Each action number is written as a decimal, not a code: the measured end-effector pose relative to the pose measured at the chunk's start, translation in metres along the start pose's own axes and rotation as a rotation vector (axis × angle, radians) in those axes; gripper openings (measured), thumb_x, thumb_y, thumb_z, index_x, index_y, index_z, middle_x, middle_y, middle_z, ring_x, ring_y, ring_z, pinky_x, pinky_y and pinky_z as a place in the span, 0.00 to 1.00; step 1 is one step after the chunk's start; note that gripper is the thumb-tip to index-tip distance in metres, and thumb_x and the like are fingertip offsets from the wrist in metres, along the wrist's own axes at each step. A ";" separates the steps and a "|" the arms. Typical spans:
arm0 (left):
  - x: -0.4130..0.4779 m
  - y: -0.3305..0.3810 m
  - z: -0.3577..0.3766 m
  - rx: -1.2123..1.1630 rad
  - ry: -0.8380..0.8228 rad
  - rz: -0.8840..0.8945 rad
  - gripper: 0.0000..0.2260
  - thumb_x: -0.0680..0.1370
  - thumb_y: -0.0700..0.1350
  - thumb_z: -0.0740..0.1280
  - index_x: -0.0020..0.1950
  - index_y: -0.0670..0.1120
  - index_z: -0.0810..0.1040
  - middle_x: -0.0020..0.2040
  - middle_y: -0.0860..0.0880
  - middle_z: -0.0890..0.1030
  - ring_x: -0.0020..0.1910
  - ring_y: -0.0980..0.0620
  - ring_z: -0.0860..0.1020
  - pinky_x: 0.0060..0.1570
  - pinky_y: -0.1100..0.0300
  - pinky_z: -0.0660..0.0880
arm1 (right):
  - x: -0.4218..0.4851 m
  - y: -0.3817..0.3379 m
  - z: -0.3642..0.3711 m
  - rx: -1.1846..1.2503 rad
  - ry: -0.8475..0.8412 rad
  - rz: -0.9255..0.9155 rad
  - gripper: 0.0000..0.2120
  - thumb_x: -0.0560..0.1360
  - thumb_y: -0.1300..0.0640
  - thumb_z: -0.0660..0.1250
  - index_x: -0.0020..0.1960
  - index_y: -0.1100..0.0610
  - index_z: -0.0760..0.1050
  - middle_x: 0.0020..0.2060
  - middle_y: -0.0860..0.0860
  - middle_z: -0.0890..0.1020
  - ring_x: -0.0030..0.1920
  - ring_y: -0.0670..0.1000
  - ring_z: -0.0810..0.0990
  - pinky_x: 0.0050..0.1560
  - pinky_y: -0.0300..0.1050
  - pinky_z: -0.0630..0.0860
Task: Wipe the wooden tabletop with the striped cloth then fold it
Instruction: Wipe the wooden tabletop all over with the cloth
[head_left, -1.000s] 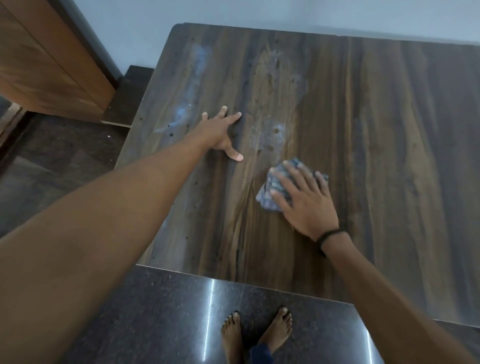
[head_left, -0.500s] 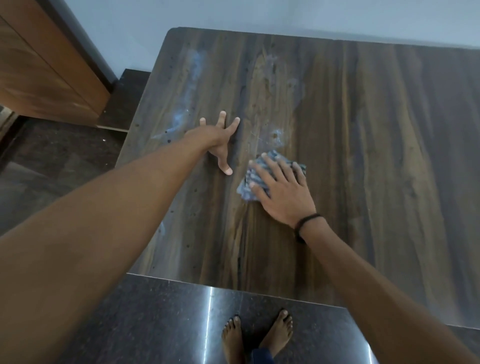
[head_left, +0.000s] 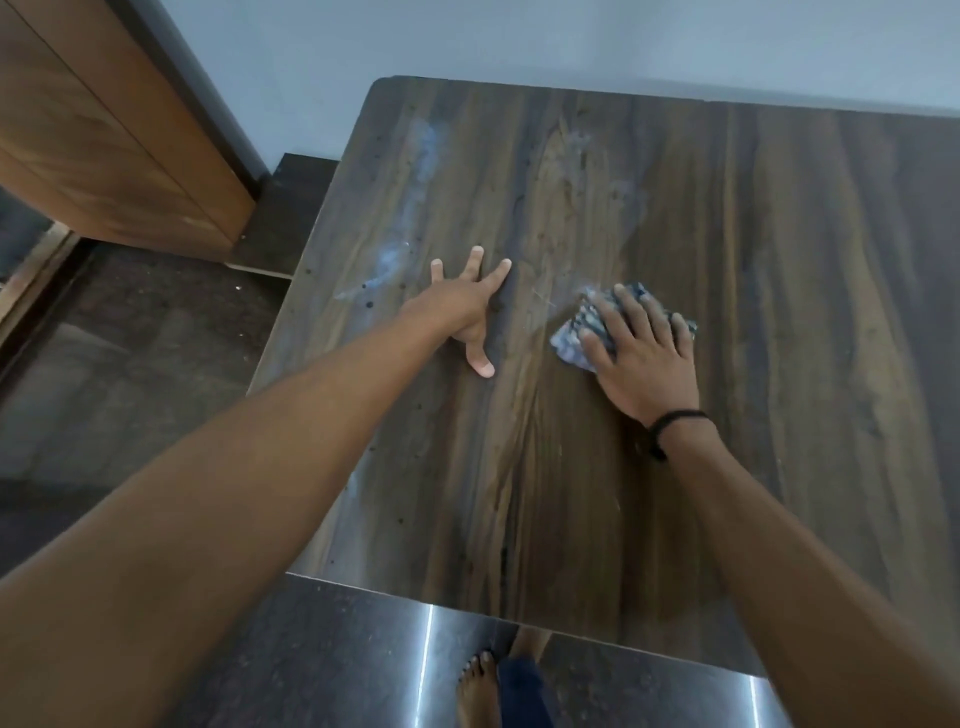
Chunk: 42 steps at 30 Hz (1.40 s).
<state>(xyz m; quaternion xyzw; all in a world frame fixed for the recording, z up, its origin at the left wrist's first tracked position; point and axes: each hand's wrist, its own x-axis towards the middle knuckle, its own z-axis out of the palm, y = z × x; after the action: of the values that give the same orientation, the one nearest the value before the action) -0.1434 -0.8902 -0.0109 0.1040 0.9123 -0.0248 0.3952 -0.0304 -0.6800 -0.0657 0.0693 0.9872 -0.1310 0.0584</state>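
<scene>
The dark wooden tabletop (head_left: 779, 312) fills the middle and right of the head view, with pale smears near its far left part. A bunched blue-grey striped cloth (head_left: 576, 332) lies on it near the centre. My right hand (head_left: 641, 358) presses flat on the cloth, fingers spread over it, a black band on the wrist. My left hand (head_left: 467, 306) rests flat on the bare wood a short way left of the cloth, fingers apart, holding nothing.
A pale wall (head_left: 519, 41) runs behind the table's far edge. A wooden door or cabinet (head_left: 104, 135) stands at the far left. Dark polished floor (head_left: 130, 364) lies left of and in front of the table; my bare foot (head_left: 478, 686) shows below the near edge.
My right hand has slid the cloth across the wood, first toward the left hand, then a little back to the right and away from me. The left hand has stayed planted.
</scene>
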 end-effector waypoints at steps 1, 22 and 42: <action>0.002 0.000 0.001 -0.003 -0.005 -0.002 0.68 0.61 0.54 0.83 0.76 0.62 0.28 0.76 0.55 0.25 0.76 0.32 0.33 0.70 0.28 0.57 | 0.008 -0.009 0.002 0.020 0.012 0.046 0.28 0.82 0.36 0.47 0.80 0.39 0.54 0.81 0.45 0.55 0.81 0.52 0.51 0.79 0.58 0.43; 0.002 0.008 -0.004 0.003 -0.059 -0.006 0.68 0.63 0.49 0.83 0.76 0.60 0.26 0.74 0.52 0.21 0.75 0.33 0.30 0.71 0.30 0.53 | 0.092 -0.009 -0.008 -0.019 0.042 -0.080 0.28 0.82 0.37 0.48 0.81 0.40 0.56 0.81 0.47 0.57 0.81 0.54 0.54 0.79 0.58 0.45; 0.089 0.009 -0.096 -0.055 0.072 0.058 0.64 0.63 0.59 0.81 0.79 0.60 0.34 0.79 0.54 0.30 0.76 0.33 0.33 0.73 0.30 0.52 | 0.120 -0.006 -0.018 -0.035 -0.031 -0.187 0.27 0.83 0.37 0.48 0.81 0.38 0.51 0.82 0.45 0.54 0.81 0.52 0.49 0.80 0.57 0.43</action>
<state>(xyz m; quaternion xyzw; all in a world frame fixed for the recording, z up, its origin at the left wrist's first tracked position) -0.2694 -0.8536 -0.0089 0.1205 0.9229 0.0154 0.3655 -0.1510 -0.6659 -0.0628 -0.0264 0.9905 -0.1197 0.0622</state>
